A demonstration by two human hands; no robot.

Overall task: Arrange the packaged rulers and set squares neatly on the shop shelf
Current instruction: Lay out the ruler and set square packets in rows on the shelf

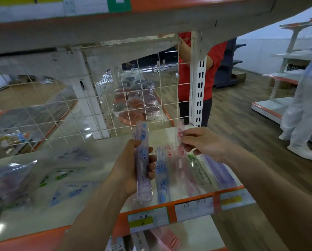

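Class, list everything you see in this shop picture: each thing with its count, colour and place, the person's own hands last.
shelf: one, white with orange edge, in front
price labels: three, mostly white, on the shelf's front edge
shelf rulers: four, blue, pink, green, purple, side by side at right
packs: several, blurred, blue, green, purple, shelf's left
wire grid: one, white, behind the shelf
person in red: one, beyond the grid
person in white: one, far right
purple ruler: one, in left hand
pink ruler: one, in right hand
left hand: grips purple ruler
right hand: pinches pink ruler
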